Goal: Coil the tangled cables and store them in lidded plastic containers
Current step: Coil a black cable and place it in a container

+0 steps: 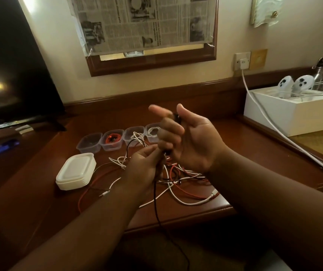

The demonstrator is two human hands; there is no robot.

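My right hand (190, 137) is raised above the desk, palm toward me, with a black cable (155, 202) looped round its curled fingers. My left hand (143, 165) pinches the same cable just below, and the cable's tail hangs down past the desk's front edge. Under both hands lies a tangle of red, white and black cables (178, 180). Behind it stands a row of clear plastic tubs: an empty tub (89, 143), a tub holding a red cable (112, 141), a tub with white and black cable (134, 136), and a tub with a white coil (152, 132). A stack of white lids (76, 171) sits at the left.
A dark TV screen (13, 75) stands at the far left. To the right, a white box (291, 116) holds two white controllers, with a steel bottle (322, 73) behind. A thick white charger cable (270, 124) runs from the wall socket across the right side. The desk's front edge (176, 218) is close to me.
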